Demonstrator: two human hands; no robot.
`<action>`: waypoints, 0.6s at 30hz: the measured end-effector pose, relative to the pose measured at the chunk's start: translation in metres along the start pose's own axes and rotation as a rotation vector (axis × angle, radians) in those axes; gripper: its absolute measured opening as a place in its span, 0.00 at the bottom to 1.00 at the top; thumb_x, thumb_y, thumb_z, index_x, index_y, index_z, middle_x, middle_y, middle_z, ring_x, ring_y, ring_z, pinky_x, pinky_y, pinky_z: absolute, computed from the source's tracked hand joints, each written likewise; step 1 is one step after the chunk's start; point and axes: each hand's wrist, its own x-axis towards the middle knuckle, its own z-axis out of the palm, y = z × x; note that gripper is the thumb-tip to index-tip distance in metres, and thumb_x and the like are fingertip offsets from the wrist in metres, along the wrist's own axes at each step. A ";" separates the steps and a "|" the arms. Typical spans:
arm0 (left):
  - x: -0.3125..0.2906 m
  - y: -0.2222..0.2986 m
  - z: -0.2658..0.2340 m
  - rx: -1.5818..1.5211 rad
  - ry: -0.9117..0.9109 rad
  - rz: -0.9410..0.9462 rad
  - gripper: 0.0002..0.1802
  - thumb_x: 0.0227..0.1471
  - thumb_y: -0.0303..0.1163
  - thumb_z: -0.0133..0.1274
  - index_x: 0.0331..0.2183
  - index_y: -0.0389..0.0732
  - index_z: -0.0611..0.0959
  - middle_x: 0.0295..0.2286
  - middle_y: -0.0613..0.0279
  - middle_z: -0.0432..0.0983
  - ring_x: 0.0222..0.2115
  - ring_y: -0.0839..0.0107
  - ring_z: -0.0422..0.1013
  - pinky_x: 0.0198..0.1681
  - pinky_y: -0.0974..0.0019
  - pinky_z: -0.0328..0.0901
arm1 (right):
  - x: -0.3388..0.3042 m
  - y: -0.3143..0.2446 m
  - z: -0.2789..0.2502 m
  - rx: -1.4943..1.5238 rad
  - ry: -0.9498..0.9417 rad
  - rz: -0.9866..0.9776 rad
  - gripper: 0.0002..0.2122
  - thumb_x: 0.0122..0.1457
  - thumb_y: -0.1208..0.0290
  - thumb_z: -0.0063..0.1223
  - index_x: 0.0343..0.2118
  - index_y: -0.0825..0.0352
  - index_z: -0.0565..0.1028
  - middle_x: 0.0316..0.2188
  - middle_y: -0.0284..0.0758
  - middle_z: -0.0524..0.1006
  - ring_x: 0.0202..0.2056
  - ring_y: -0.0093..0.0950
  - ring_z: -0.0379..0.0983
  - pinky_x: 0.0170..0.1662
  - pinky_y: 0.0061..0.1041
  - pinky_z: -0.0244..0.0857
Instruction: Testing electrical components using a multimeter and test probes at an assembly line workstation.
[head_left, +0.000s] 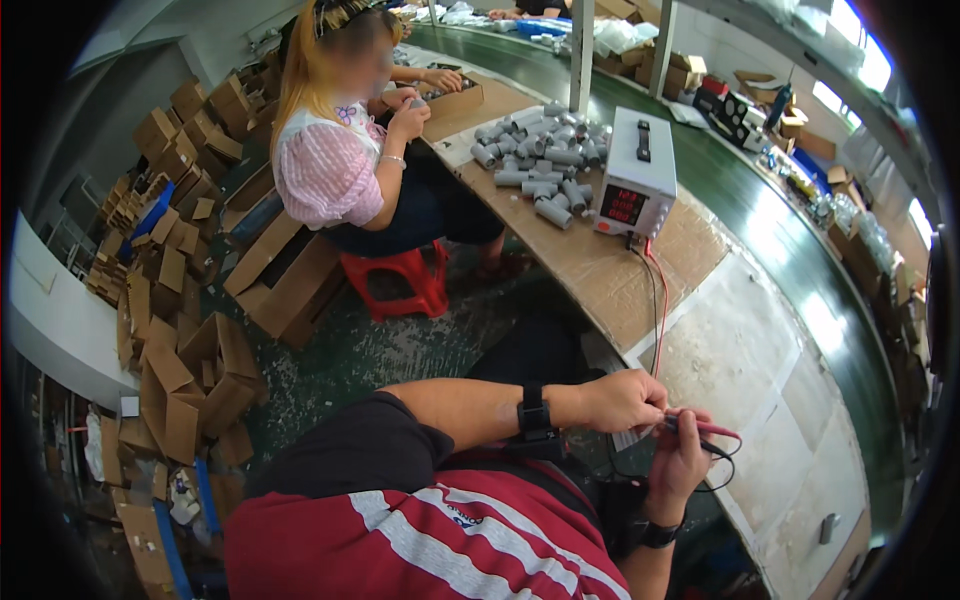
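Observation:
My right hand is closed round a pair of red and black test probes, whose thin leads loop out past the fingers. My left hand meets it at the fingertips, closed in a pinch; what lies between those fingers is too small to make out. Both hands are near the table's front edge. A red and a black cable run up the table to a white bench power supply with a lit red display. Beside it lies a heap of grey cylinders.
A single small grey cylinder stands on the worktable at the lower right. Another person in a pink top sits on a red stool. Open cardboard boxes crowd the floor at left. A green conveyor belt curves behind the table.

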 end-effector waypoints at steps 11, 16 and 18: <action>-0.052 -0.012 -0.067 -0.029 0.024 0.208 0.08 0.55 0.29 0.55 0.27 0.36 0.83 0.21 0.63 0.78 0.23 0.75 0.72 0.28 0.67 0.66 | -0.012 0.033 0.082 -0.136 0.131 -0.029 0.05 0.69 0.73 0.51 0.43 0.67 0.72 0.33 0.38 0.79 0.30 0.29 0.77 0.33 0.26 0.73; -0.063 -0.014 -0.088 -0.091 -0.020 0.222 0.08 0.55 0.29 0.56 0.27 0.36 0.83 0.21 0.63 0.77 0.23 0.76 0.71 0.28 0.67 0.66 | -0.009 0.035 0.109 -0.237 0.181 -0.028 0.05 0.69 0.73 0.49 0.42 0.68 0.72 0.32 0.41 0.80 0.30 0.30 0.78 0.32 0.26 0.74; -0.062 -0.015 -0.090 -0.111 -0.026 0.251 0.07 0.54 0.28 0.56 0.27 0.36 0.83 0.20 0.63 0.77 0.23 0.76 0.71 0.28 0.67 0.66 | -0.003 0.031 0.117 -0.252 0.175 -0.026 0.05 0.69 0.73 0.49 0.42 0.68 0.72 0.32 0.41 0.80 0.30 0.30 0.78 0.32 0.26 0.74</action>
